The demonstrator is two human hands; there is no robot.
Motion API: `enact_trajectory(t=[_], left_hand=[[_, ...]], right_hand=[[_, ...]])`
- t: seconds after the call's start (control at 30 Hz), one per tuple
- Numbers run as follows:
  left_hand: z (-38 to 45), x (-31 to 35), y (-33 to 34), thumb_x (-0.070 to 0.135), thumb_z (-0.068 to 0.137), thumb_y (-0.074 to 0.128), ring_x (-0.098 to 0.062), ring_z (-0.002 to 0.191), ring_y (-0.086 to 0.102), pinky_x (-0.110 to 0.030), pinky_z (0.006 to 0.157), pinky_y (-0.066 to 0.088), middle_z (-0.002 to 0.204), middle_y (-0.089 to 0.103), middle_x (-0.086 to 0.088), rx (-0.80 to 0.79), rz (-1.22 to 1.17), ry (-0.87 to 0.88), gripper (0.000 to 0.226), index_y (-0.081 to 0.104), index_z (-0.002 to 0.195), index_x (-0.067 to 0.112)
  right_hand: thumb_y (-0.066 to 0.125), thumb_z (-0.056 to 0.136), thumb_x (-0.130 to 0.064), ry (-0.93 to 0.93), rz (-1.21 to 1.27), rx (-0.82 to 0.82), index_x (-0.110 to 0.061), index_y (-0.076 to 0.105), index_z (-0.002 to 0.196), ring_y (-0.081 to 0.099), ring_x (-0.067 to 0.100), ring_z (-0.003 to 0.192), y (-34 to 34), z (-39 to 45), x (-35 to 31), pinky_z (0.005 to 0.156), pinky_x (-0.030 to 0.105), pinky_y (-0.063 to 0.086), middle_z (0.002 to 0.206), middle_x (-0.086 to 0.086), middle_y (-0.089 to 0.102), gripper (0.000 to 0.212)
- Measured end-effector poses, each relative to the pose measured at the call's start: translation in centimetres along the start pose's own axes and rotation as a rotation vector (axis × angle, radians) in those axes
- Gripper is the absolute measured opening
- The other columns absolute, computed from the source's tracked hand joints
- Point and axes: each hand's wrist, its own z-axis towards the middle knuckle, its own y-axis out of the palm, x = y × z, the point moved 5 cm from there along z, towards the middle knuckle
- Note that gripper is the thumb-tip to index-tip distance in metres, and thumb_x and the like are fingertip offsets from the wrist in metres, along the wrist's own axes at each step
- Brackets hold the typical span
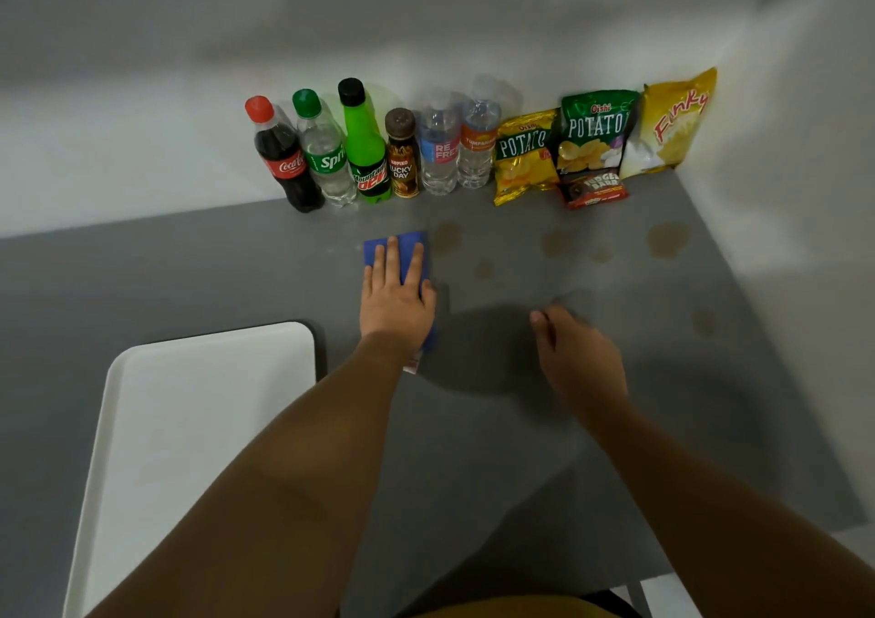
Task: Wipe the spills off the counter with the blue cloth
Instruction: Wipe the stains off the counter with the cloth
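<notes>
Left hand (397, 302) lies flat, fingers spread, pressing the blue cloth (397, 249) on the grey surface (473, 428); right hand (578, 357) hovers loosely curled, empty; brownish spills (668, 238) remain rightward, so wiping looks barely begun.

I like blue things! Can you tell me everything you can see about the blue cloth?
The blue cloth is a deep blue rectangle that looks soft and folded flat. It lies on the grey counter, in front of the bottles. The left hand presses flat on top with fingers spread, covering most of it. A small pale tag peeks out at its near end by the wrist. Brownish spills sit to its right.
</notes>
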Motion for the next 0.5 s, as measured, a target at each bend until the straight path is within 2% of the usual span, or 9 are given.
enact_trajectory(t=[0.17, 0.37, 0.5], left_hand=[[-2.5, 1.8, 0.8, 0.053, 0.098, 0.004, -0.026, 0.157, -0.004, -0.039, 0.124, -0.005, 0.170, -0.002, -0.007, -0.005, 0.001, 0.087, 0.067, 0.000, 0.161, 0.032], [-5.6, -1.6, 0.5, 0.051, 0.101, 0.018, -0.027, 0.157, 0.002, -0.041, 0.126, 0.001, 0.170, 0.003, -0.006, 0.085, -0.031, -0.062, 0.064, 0.007, 0.161, 0.032], [-3.9, -3.7, -0.3, 0.052, 0.101, 0.018, -0.029, 0.157, 0.003, -0.043, 0.126, 0.004, 0.170, 0.003, -0.007, 0.087, -0.014, -0.066, 0.065, 0.006, 0.161, 0.032]], right_hand=[[0.048, 0.104, -0.038, 0.011, 0.005, 0.055, -0.017, 0.059, 0.087, 0.063, 0.039, 0.065, -0.2, 0.0, -0.5, 0.055, 0.033, 0.034, 0.073, 0.012, 0.065, 0.029], [0.050, 0.103, -0.036, -0.010, 0.014, 0.051, -0.016, 0.061, 0.090, 0.062, 0.040, 0.066, 0.0, -0.1, -0.9, 0.054, 0.034, 0.032, 0.074, 0.013, 0.066, 0.027], [0.047, 0.104, -0.037, -0.018, 0.008, 0.037, -0.015, 0.061, 0.091, 0.063, 0.040, 0.065, 0.0, -0.4, -0.6, 0.054, 0.034, 0.035, 0.074, 0.012, 0.066, 0.029]])
